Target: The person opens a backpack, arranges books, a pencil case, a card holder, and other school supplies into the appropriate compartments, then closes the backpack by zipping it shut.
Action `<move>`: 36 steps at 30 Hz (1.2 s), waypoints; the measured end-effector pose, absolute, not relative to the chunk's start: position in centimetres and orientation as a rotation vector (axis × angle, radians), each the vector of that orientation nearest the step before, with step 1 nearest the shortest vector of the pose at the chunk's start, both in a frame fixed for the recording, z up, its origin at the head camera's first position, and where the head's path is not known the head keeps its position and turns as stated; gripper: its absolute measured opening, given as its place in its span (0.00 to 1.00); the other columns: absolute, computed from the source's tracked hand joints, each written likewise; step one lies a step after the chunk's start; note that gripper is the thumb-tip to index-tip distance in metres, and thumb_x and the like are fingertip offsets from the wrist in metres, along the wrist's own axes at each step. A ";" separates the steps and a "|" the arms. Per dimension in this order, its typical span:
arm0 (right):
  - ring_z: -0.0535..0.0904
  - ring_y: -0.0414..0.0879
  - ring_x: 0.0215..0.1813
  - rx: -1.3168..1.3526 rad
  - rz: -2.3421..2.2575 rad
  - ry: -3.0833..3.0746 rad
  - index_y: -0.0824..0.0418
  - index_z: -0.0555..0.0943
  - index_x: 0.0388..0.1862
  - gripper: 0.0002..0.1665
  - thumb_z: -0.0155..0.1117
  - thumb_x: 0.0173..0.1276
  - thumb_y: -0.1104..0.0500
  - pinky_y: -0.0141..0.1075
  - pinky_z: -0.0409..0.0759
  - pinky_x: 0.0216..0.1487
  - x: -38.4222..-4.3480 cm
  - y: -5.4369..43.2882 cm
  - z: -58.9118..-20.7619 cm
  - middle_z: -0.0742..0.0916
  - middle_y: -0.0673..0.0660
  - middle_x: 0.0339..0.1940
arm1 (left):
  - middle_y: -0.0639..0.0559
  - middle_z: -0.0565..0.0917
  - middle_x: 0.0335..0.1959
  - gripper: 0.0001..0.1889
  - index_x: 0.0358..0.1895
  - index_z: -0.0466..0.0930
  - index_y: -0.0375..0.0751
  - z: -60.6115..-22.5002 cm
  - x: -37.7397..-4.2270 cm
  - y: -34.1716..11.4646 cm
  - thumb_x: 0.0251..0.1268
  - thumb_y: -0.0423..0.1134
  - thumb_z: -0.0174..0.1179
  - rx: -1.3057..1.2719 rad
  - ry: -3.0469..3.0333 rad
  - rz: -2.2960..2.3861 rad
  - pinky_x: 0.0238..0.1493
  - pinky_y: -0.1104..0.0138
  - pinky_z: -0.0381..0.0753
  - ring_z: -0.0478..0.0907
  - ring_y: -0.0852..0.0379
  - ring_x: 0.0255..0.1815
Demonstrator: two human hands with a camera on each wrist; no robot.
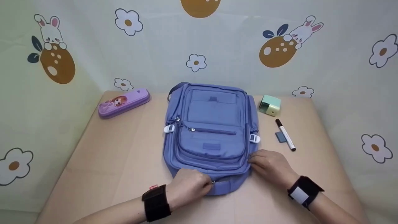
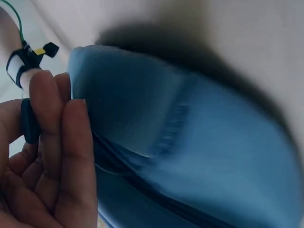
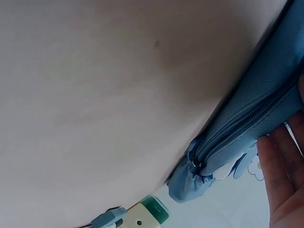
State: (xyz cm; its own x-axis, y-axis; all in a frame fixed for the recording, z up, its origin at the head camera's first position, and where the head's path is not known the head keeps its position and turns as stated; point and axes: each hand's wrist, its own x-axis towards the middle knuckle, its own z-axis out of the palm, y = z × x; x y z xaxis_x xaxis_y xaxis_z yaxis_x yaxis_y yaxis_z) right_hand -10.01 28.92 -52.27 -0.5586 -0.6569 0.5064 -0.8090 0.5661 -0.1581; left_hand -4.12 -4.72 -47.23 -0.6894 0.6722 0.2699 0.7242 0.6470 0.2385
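Note:
A blue backpack lies front up, its small front pocket zipper running across the middle. At its lower end my left hand pinches a small dark blue tab, probably a zipper pull, between thumb and finger. A closed zipper line crosses the fabric nearby in the left wrist view. My right hand grips the backpack's lower right edge with its fingertips. In the right wrist view, those fingers lie beside a side zipper; the thumb is hidden there.
A purple pencil case lies at the back left of the table. Right of the backpack are a green pencil sharpener, a white marker with black ends and a small blue-grey block. A patterned curtain encloses the table.

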 end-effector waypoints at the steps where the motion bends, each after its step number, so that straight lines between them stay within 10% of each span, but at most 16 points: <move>1: 0.87 0.45 0.44 1.187 0.536 -2.410 0.54 0.89 0.40 0.13 0.77 0.56 0.66 0.40 0.85 0.43 -10.0 28.9 -52.3 0.90 0.49 0.41 | 0.67 0.72 0.12 0.16 0.15 0.78 0.56 -47.2 -4.3 -4.2 0.60 0.41 0.68 -1.175 -2.702 -0.479 0.13 0.69 0.60 0.64 0.68 0.13; 16: 0.87 0.44 0.45 1.154 0.558 -2.432 0.54 0.89 0.41 0.14 0.77 0.55 0.66 0.40 0.85 0.44 -9.9 29.0 -52.6 0.90 0.49 0.41 | 0.67 0.75 0.17 0.15 0.23 0.80 0.55 -46.4 -4.8 -5.4 0.65 0.53 0.69 -1.237 -2.573 -0.465 0.15 0.74 0.61 0.65 0.68 0.15; 27: 0.87 0.46 0.46 1.117 0.619 -2.404 0.56 0.89 0.41 0.16 0.78 0.52 0.68 0.41 0.84 0.46 -9.4 29.0 -52.6 0.90 0.51 0.43 | 0.55 0.82 0.46 0.19 0.49 0.84 0.48 -48.3 -8.2 -12.0 0.55 0.47 0.76 -1.311 -2.548 -0.452 0.48 0.61 0.80 0.77 0.55 0.46; 36: 0.84 0.44 0.43 1.101 0.542 -2.445 0.56 0.86 0.44 0.16 0.72 0.54 0.63 0.39 0.82 0.44 -8.1 27.9 -51.2 0.88 0.48 0.41 | 0.59 0.87 0.36 0.08 0.39 0.88 0.48 -49.3 -8.9 -12.4 0.58 0.38 0.75 -1.228 -2.499 -0.536 0.37 0.66 0.82 0.82 0.59 0.36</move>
